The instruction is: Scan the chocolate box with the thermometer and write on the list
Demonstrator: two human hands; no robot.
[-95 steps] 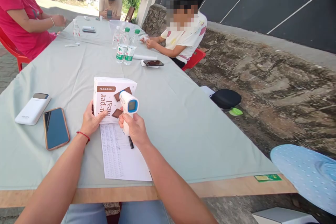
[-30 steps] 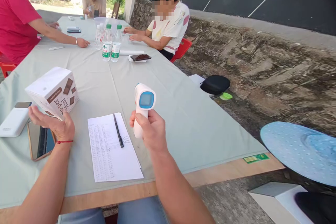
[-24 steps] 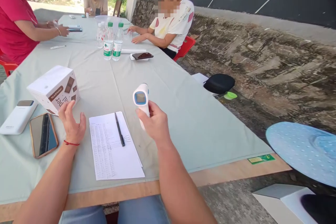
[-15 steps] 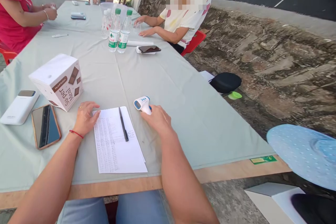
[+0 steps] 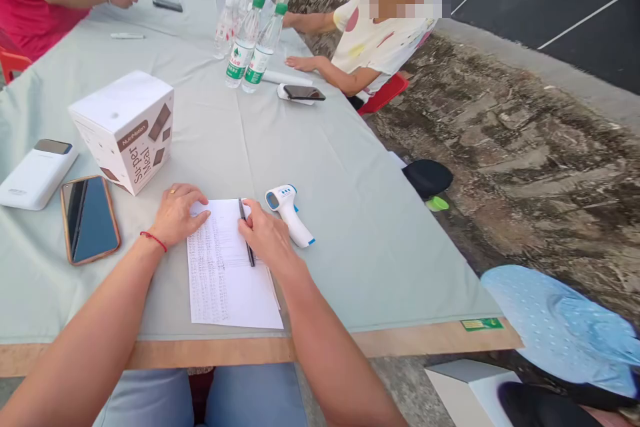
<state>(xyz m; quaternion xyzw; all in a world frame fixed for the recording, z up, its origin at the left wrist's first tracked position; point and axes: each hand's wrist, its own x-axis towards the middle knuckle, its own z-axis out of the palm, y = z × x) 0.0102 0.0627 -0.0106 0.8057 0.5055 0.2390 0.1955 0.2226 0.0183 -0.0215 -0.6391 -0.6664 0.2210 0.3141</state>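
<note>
A handwritten sheet of paper (image 5: 210, 280) lies on the cloth in front of me, with another sheet's edge showing under it. My left hand (image 5: 181, 213) rests at the sheet's upper left corner, fingers loosely bent and thumb apart, holding nothing. On the sheet is a black pen (image 5: 250, 252). My right hand (image 5: 267, 233) has its thumb and fingers closed at the pen's upper half, which still lies along the paper. Just right of that hand, a white and blue infrared thermometer (image 5: 290, 213) lies on its side, untouched.
Left of my hands are a phone (image 5: 91, 220), a white power bank (image 5: 37, 173) and a printed box (image 5: 123, 130). Water bottles (image 5: 257, 57) stand farther back near another phone (image 5: 304, 93). Several people sit or stand around the table; a blue hat (image 5: 555, 320) is at lower right.
My right hand has let go of the thermometer, leaving it on the cloth, and moved left onto the pen. The left hand stays at the paper's corner. The view has shifted slightly.
</note>
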